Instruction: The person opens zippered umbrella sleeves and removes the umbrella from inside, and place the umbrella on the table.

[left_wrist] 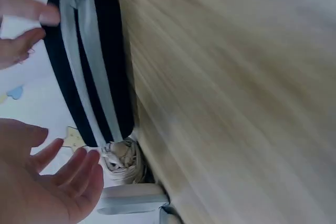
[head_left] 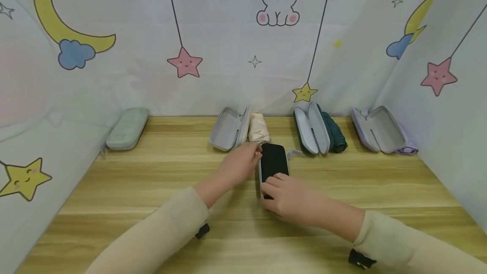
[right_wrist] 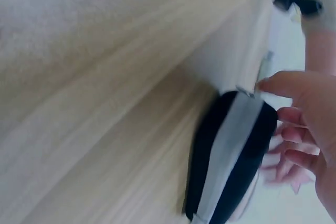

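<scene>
A black zip case point(head_left: 274, 160) with a grey zip band lies lengthwise on the wooden table, its lid down. My right hand point(head_left: 291, 200) grips the near end, fingers bent over the top and thumb at the end by the zip pull point(right_wrist: 245, 93). By the far left corner is my left hand point(head_left: 239, 162). In the left wrist view the fingers of that left hand point(left_wrist: 58, 182) are spread and loosely curved, with nothing between them. A grey strap point(head_left: 294, 153) sticks out on the case's right side.
Behind stand an open cream case point(head_left: 225, 130) with a rolled cream cloth bundle point(head_left: 258, 127), an open dark green case point(head_left: 310, 132) with a green bundle point(head_left: 334, 132), and an open lilac case point(head_left: 380, 130) with a lilac bundle point(head_left: 408, 145). A sage case point(head_left: 128, 128) lies closed, far left.
</scene>
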Motion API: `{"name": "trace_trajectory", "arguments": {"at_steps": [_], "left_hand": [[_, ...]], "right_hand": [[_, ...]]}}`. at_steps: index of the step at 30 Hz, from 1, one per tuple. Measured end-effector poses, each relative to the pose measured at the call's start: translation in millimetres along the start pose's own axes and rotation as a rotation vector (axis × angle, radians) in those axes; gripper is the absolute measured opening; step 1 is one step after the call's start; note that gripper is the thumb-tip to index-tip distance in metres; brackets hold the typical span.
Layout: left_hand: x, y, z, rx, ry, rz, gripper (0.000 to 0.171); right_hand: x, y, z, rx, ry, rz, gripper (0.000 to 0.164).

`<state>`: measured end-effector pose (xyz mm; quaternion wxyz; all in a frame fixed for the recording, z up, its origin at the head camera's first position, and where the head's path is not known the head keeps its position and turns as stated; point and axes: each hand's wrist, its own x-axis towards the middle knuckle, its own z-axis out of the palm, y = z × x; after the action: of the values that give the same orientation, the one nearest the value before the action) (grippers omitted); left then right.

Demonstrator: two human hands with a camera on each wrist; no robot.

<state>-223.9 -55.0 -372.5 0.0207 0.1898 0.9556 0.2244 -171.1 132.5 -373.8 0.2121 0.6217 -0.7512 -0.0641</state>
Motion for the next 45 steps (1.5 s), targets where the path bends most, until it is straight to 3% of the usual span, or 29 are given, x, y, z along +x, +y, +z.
{"name": "trace_trajectory", "arguments": {"at_steps": [6, 14, 18, 25, 29, 34, 39, 42, 45], "left_hand": [[31.5, 0.4, 18.8, 0.015, 0.056, 0.034, 0.03], [55.7, 9.9, 36.3, 0.235, 0.028, 0.224, 0.036], [58.3, 15.0, 37.4, 0.319, -0.033, 0.247, 0.04], [58.9, 13.3, 39.0, 0.288, -0.095, 0.234, 0.045], [59.3, 10.8, 39.5, 0.27, -0.101, 0.244, 0.045], [58.6, 9.4, 39.2, 0.266, -0.111, 0.242, 0.046], [57.2, 8.6, 38.1, 0.242, -0.121, 0.226, 0.047], [56.0, 8.0, 37.7, 0.222, -0.134, 0.212, 0.048], [54.7, 7.4, 37.8, 0.189, -0.145, 0.195, 0.05]], "right_hand": [[9, -8, 5, -0.177, -0.127, -0.044, 0.007], [13, -12, 13, -0.258, -0.044, -0.094, 0.026], [15, -13, 13, -0.295, -0.075, -0.126, 0.024], [17, -10, 6, -0.352, -0.212, -0.26, 0.024], [14, -7, 6, -0.334, -0.197, -0.326, 0.024], [13, -6, 7, -0.325, -0.16, -0.34, 0.025], [17, -8, 5, -0.33, -0.194, -0.368, 0.024], [19, -13, 4, -0.322, -0.252, -0.332, 0.021], [23, -24, 0, -0.238, -0.352, -0.18, 0.021]]}}
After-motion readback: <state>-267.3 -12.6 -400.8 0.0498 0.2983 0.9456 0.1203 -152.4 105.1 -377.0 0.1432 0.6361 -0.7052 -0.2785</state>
